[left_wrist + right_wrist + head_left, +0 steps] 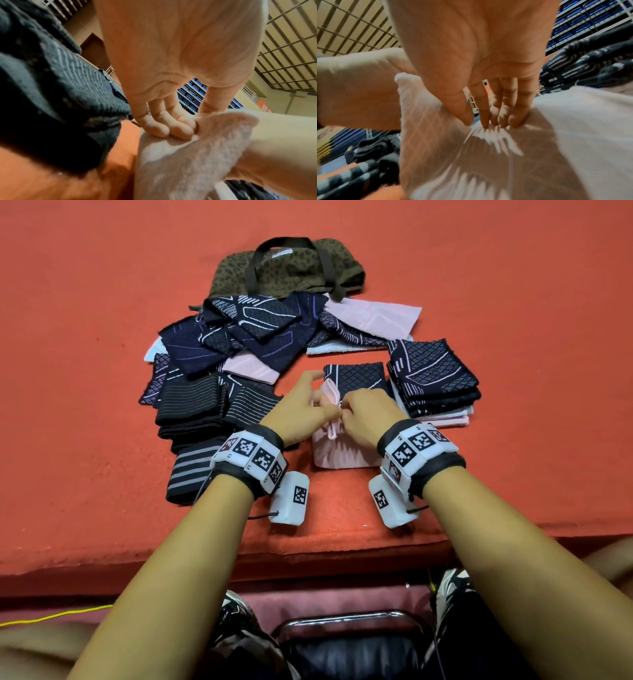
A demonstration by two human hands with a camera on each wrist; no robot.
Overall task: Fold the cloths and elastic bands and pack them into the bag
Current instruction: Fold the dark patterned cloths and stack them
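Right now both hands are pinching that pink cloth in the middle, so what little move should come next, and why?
Probably carry the pinched fold over and lay it flat. Both the left hand and right hand pinch a raised ridge of the pink cloth, whose navy side lies beyond the hands. It looks half folded, while finished squares sit in the folded stack beside it.

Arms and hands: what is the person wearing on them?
Both arms are bare, no sleeves or gloves. Each wrist has a black fabric cuff under a white blocky band printed with black square code markers: left wristband, right wristband. A small white box with one marker and a thin black cord hangs below each.
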